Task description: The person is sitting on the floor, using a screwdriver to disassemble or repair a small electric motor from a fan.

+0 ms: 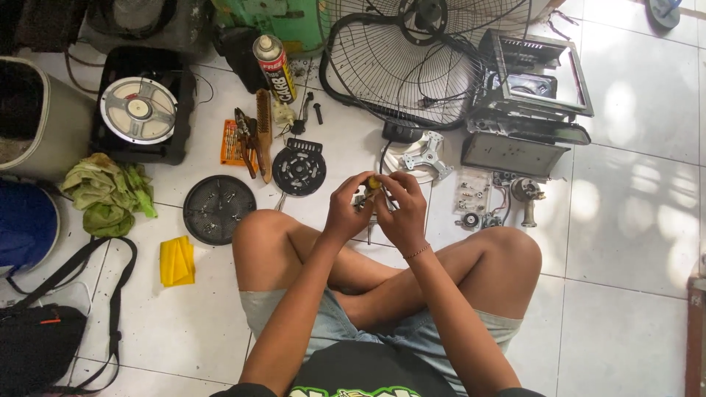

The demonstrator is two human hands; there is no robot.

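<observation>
I sit cross-legged on a white tiled floor. My left hand (347, 209) and my right hand (404, 212) meet in front of my knees. Together they hold a small part and a screwdriver with a yellow handle (373, 182), its thin shaft pointing down between the hands. Which hand grips the small part is hard to tell. Just beyond the hands lie a round black motor cover (298, 168) and a white fan bracket (425, 156).
A black wire fan guard (401, 66) stands ahead. Near it are a spray can (274, 66), a wire brush (263, 132), pliers (245, 140), a round black plate (218, 209), green rags (107, 192), a yellow cloth (176, 261), a black bag (40, 345) and dark square frames (533, 88).
</observation>
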